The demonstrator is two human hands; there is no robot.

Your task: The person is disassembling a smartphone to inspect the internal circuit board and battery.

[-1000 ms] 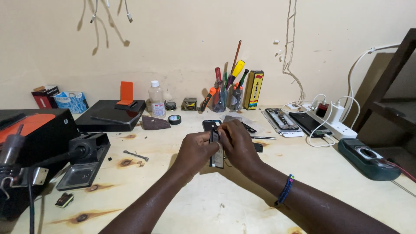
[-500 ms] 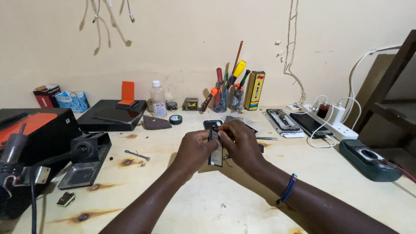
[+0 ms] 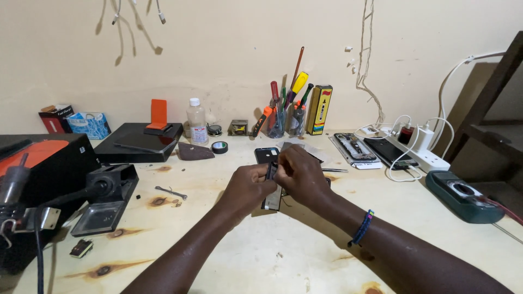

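At the middle of the wooden surface (image 3: 283, 256), I hold a dark phone part (image 3: 272, 191) upright between both hands, its lower end near or resting on the wood. My left hand (image 3: 250, 188) is closed around its left edge; my right hand (image 3: 299, 173) covers the top, fingers pinched at something on the upper end that is too small to make out. So both grips are narrow and on the part.

Just beyond my hands lies a black phone (image 3: 266, 154), flat. Farther right sit an opened phone frame (image 3: 353, 147) and a white power strip (image 3: 419, 155) with chargers plugged in; a green meter (image 3: 463, 197) lies at the right edge. Against the far wall stands a cup of screwdrivers (image 3: 286, 117), with a clear bottle (image 3: 195, 121) and a roll of tape (image 3: 219, 147) to its left. At the near left is a black machine (image 3: 41, 163).

I judge this to be mid-work on the part: picking or seating a small piece at its top end. The next move would call for steady fingertip control while the left hand keeps the part from twisting.
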